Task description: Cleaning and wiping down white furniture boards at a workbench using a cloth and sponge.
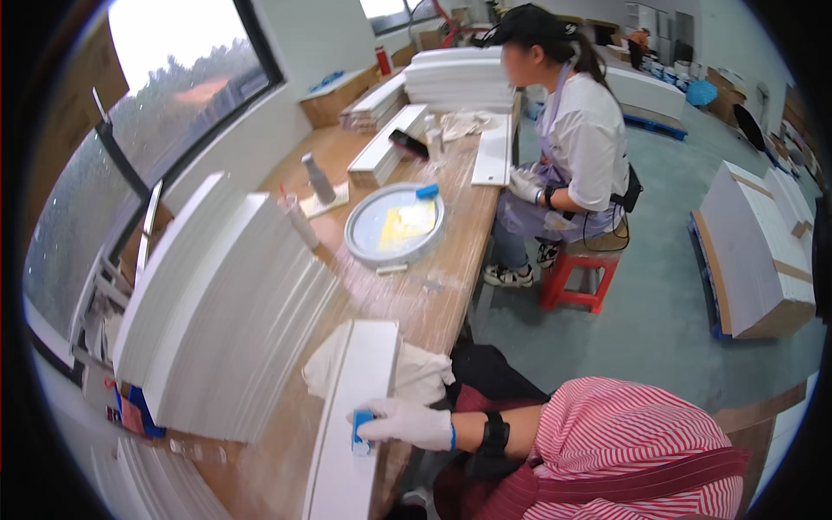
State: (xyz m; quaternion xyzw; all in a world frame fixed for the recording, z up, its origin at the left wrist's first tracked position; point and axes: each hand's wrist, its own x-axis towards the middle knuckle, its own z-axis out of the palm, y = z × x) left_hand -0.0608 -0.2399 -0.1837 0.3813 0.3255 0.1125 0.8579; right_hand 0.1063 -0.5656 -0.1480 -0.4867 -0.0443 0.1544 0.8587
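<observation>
My right hand (406,425), in a white glove with a black band on the wrist, comes in from the right. Its fingers are closed on a small blue-and-white block (360,433), whose exact kind I cannot make out. The block rests against the upper face of a long white board (354,390) with a raised edge. That board lies along the near table edge, partly over a crumpled white cloth (425,374). My left hand does not show.
Tall stacks of white boards (217,321) stand on the left of the wooden table (425,303). Farther along are a round grey lid (351,234) with a yellow sheet, bottles (317,180) and a phone (409,144). A gloved co-worker (581,130) sits on a red stool (579,276).
</observation>
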